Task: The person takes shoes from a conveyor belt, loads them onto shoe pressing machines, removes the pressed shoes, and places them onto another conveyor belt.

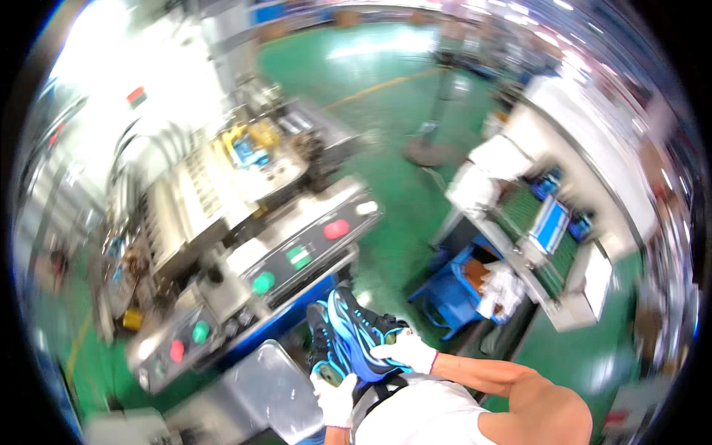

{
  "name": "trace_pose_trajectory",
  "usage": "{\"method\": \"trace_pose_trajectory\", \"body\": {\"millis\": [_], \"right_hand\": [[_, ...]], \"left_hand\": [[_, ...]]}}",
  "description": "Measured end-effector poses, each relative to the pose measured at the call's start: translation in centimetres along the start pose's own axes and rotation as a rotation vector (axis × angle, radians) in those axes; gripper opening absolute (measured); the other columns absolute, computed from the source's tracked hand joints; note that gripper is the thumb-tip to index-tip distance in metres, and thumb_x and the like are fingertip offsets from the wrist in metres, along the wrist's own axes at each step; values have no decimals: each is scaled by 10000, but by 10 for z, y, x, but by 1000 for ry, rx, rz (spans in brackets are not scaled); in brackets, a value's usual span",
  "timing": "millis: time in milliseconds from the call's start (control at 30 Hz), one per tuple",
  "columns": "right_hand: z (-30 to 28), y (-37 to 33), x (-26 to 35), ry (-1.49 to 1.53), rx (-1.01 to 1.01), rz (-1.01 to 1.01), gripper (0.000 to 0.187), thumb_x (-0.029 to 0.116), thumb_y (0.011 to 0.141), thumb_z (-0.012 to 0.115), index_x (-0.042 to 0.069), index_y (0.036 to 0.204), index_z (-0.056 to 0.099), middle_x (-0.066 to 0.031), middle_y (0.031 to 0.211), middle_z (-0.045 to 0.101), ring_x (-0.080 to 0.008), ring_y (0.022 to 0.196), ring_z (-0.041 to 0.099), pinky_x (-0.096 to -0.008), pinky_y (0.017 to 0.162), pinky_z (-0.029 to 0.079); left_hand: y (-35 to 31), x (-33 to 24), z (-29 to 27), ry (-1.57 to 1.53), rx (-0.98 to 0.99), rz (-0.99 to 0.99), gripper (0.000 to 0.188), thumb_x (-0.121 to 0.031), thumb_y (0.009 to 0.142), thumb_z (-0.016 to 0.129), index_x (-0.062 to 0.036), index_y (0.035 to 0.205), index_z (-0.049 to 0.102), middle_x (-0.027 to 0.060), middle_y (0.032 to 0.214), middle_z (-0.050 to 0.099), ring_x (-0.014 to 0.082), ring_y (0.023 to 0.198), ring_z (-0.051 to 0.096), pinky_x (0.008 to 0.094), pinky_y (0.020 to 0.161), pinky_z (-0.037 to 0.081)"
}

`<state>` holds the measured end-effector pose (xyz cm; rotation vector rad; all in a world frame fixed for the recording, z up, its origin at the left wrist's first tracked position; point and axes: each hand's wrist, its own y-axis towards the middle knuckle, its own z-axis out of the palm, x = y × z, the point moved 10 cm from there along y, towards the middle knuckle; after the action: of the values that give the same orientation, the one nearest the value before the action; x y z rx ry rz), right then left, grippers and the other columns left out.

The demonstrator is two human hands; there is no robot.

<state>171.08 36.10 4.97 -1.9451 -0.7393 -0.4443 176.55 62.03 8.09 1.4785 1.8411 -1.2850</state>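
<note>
In front of my body I hold a pair of black sneakers with bright blue soles, side by side, soles touching or nearly so. My left hand (335,400), in a white glove, is closed on the heel end of the left sneaker (319,335). My right hand (408,351), also gloved in white, grips the heel end of the right sneaker (360,317), its fingers across the blue sole. Both toes point away from me. Motion blurs the finer details of the shoes and fingers.
At left stands a machine with a control panel (315,248) of red and green buttons. A grey metal tray (274,389) juts out beside my left hand. On the right are a conveyor (519,211) bearing blue items and a blue stool (452,293) holding white material. A pedestal stand (425,152) is farther off.
</note>
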Motion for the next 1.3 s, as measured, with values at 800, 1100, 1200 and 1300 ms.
{"method": "trace_pose_trajectory", "body": {"millis": [800,1100,1200,1300], "right_hand": [[-551,-145,-236,79,-1326,528,853,434,772,731,-52,1421,467,-318,1291,609,-441,1229,577,-458,1068,444],[-309,22,-51,566,-444,-561,561,24,962,625,-61,1472,410,-253,1458,524,-324,1301,568,-407,1121,436],[-174,89,-42,240,64,-421,580,27,933,668,-75,1450,427,-289,1441,520,-346,1320,552,-407,1103,456],[-83,104,-22,87,203,-462,616,49,919,688,-77,1457,416,-299,1440,511,-350,1302,566,-401,1082,473]], "left_hand": [[-89,-450,588,237,877,928,907,-247,841,714,76,1543,239,356,1523,363,456,1446,356,428,1192,319],[33,-162,374,481,817,538,629,-323,933,608,-64,1485,451,257,1426,553,410,1280,576,492,1059,464],[96,25,166,626,352,57,501,-357,901,562,-23,1270,617,264,1260,644,399,1187,627,493,1000,497],[30,196,-89,876,-119,-221,364,-352,928,551,-69,1093,710,200,1169,697,387,1130,655,530,951,519]]}}
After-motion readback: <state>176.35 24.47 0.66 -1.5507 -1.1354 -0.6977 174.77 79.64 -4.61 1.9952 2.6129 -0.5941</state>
